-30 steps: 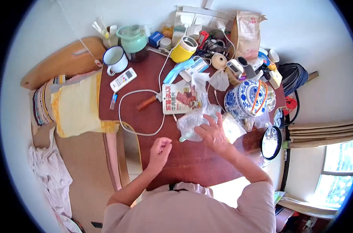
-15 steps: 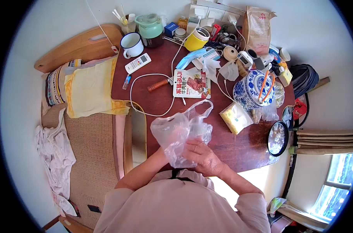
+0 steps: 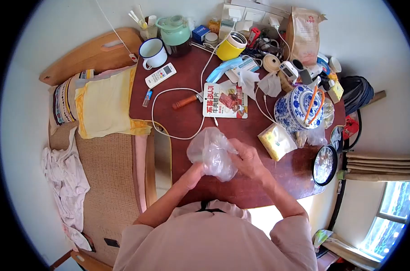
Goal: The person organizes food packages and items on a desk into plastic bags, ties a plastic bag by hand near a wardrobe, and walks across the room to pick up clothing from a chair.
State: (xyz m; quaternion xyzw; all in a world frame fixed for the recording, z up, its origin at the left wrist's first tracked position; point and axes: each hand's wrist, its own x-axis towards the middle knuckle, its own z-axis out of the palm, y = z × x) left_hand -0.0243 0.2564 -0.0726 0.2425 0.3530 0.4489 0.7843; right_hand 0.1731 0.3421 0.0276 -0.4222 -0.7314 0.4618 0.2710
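Above the front part of the table, a clear plastic bag is bunched between my two hands. My left hand grips its lower left side, with the fingers partly hidden by the film. Closed on the bag's right edge is my right hand, thumb and fingers pinched together. Just beyond the bag lies a white and red snack packet with a picture of meat on it. A brown-handled tool lies left of the packet, its other end partly covered.
A white cable loops across the dark red table. To the right stand a tissue pack, a blue-and-white teapot and a round black-rimmed mirror. A mug, remote control and yellow flask sit farther back.
The bag has gone from spread out with its handles showing to a smaller, rounded bunch. My right hand has moved up and slightly right; my left hand now shows more at the bag's side.
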